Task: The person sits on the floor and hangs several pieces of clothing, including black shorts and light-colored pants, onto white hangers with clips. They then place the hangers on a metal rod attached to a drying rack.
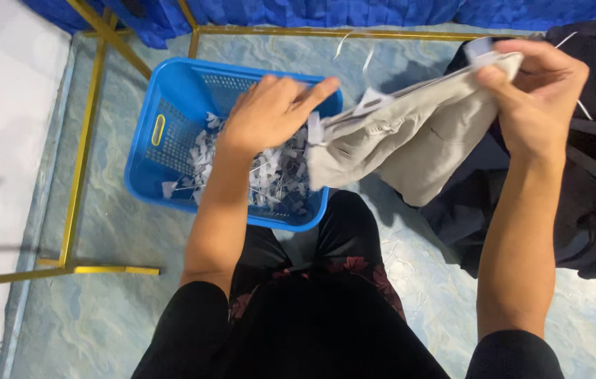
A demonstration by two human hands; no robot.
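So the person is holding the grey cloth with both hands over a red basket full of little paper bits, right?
Not quite: the basket is blue, not red, as the head view shows. The rest holds: the left hand and the right hand both hold the grey cloth, with its left end over the basket, which is full of little white paper bits.
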